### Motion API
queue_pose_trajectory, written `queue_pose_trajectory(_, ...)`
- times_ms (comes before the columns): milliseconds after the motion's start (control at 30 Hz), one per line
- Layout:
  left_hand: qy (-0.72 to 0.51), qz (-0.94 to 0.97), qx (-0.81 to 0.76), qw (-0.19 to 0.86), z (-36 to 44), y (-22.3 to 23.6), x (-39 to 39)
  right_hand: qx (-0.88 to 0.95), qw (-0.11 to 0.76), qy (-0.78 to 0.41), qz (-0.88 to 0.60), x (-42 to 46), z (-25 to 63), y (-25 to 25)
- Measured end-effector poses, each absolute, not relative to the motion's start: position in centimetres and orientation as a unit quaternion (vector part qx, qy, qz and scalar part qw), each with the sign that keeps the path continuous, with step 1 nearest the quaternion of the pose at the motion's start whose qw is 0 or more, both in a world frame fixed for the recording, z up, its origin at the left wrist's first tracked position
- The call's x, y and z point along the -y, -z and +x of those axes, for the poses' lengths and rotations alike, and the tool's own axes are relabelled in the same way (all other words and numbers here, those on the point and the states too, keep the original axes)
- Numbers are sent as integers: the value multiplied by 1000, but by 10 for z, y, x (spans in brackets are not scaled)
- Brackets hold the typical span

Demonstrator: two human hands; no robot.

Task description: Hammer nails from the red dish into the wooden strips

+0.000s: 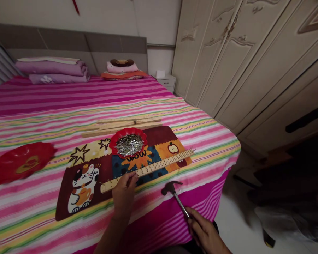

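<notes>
My right hand (202, 229) is wrapped round the handle of a claw hammer (178, 200), whose dark head hangs over the near side of the bed, apart from the wood. A narrow wooden strip (159, 165) lies slantwise on a patterned mat (91, 190), with many nails standing in it along its length. My left hand (125, 188) rests at the strip, left of its middle, thumb and fingers pinched together; whatever is between them is too small to make out. Just beyond the strip sits a red scalloped bowl (113, 149) filled with loose nails (129, 144).
Several bare wooden strips (129, 124) lie behind the bowl. At the left is a red plate (18, 162). All rest on a striped bedspread (196, 135). Folded bedding (53, 70) is stacked by the headboard; a wardrobe (222, 53) stands to the right, beside dark, blurred objects.
</notes>
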State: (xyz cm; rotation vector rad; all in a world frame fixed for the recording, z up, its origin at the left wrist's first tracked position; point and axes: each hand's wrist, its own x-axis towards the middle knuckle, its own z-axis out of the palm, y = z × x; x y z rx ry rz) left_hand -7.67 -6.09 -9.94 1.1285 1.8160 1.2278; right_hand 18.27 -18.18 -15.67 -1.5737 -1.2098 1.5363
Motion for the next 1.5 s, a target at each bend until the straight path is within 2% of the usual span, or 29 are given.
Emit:
queue_pose_trajectory(200,-463,469,-695,285,-76,107,60,463,317,-574,-596,183,179,154)
queue_pose_trajectory(367,-454,545,-682,177,-74,108,58,497,339,-527,-600,187,180,142)
queue_pose_trajectory(500,-440,591,-667,111,-73,107,57,571,326,-474,-586,188,178,117)
queue_pose_trajectory(700,-430,627,-646,69,-71,111,58,670,319,-413,-528,162,153,69)
queue_pose_trajectory(900,-424,640,-638,62,-70,116,59,724,312,-357,-501,130,125,42)
queue_pose_trajectory(1100,-410,632,-653,82,-71,117,59,739,268,-370,-496,121,118,36)
queue_pose_trajectory(1367,-402,629,-659,86,-70,118,60,746,252,-367,-496,123,118,33)
queue_pose_trajectory(1500,-407,622,-661,103,-71,119,58,734,291,-373,-487,129,124,39)
